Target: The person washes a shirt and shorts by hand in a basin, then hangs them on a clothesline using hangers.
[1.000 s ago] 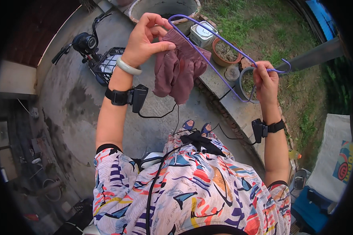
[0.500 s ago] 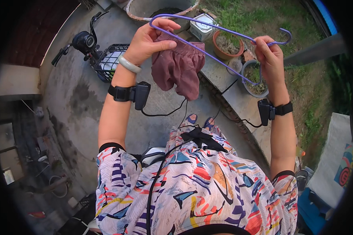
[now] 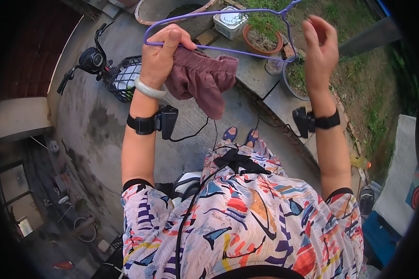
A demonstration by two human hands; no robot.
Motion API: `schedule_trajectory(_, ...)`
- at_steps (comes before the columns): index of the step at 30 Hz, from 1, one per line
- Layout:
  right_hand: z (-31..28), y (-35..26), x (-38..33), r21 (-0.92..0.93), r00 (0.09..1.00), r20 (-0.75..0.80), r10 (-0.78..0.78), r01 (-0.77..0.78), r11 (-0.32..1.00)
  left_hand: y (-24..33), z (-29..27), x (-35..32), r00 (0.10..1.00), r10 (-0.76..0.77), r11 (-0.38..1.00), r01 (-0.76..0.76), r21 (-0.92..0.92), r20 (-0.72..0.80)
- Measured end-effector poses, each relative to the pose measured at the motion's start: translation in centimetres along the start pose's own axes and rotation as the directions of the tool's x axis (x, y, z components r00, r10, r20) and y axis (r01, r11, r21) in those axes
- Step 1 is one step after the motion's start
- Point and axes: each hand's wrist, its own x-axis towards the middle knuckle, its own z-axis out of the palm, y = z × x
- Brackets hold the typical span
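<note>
My left hand point(image 3: 159, 55) is closed around one end of a purple clothes hanger point(image 3: 233, 50) and the gathered waistband of small mauve shorts point(image 3: 198, 79). The shorts hang from that hand below the hanger's lower bar. Whether the bar runs inside the waistband cannot be made out. The hanger points to the right, its hook partly cut off by the upper edge. My right hand point(image 3: 322, 53) is off the hanger, just right of its neck, with thumb and bent fingers apart and nothing seen between them.
An electric scooter with a black wire basket point(image 3: 125, 76) stands at the left on concrete. Ahead are a large round planter point(image 3: 146, 18), a white tub point(image 3: 230, 23), a terracotta pot point(image 3: 264, 46) and a grey pot point(image 3: 295, 81) along a paved ledge. A grey post point(image 3: 370, 37) rises at right.
My right hand has let go of the hanger near its hook and sits apart from it. The hanger has shifted left and up, and my left hand has wrapped more tightly around its end.
</note>
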Motion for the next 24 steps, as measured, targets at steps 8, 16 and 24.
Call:
schedule_trajectory(8,1.9,2.3,-9.6,-0.089,0.795,0.572,0.204,-0.187,0.978,0.9,-0.3,1.6,0.994,0.110,0.989,-0.109,-0.104,0.009)
schedule_trajectory(16,3.5,6.4,-5.7,-0.084,0.644,0.751,0.143,-0.121,0.989,1.5,0.1,3.0,0.986,0.166,0.978,-0.168,-0.122,-0.020)
schedule_trajectory(24,-2.1,4.4,-4.0,-0.171,0.534,0.833,0.147,-0.005,0.985,0.3,-1.3,1.4,0.957,0.098,0.984,-0.134,-0.117,-0.273)
